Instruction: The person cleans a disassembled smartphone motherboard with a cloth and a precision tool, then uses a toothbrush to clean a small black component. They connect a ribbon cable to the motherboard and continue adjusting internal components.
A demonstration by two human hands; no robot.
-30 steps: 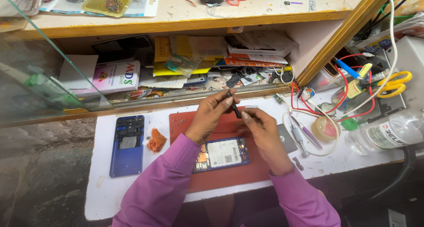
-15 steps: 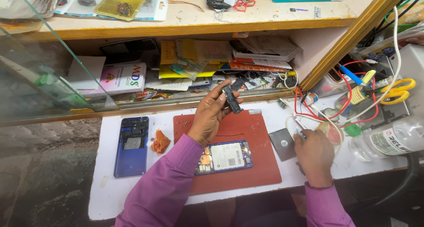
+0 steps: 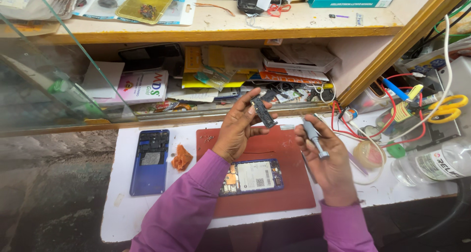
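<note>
Above red mat (image 3: 274, 149), perhaps plastic black strip (image 3: 264, 113).

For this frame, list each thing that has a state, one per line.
left hand: holds up a small black part
right hand: grips a grey screwdriver
opened phone: flat on the red mat, insides exposed
blue back cover: off, lying on the white table
plastic bottle: on its side
yellow scissors: lying unused

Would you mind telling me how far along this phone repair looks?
Done: blue back cover lies off; the opened phone rests on the red mat. In hand: left hand holds a small black part, right hand a grey screwdriver. Left: the phone remains uncovered.
</note>
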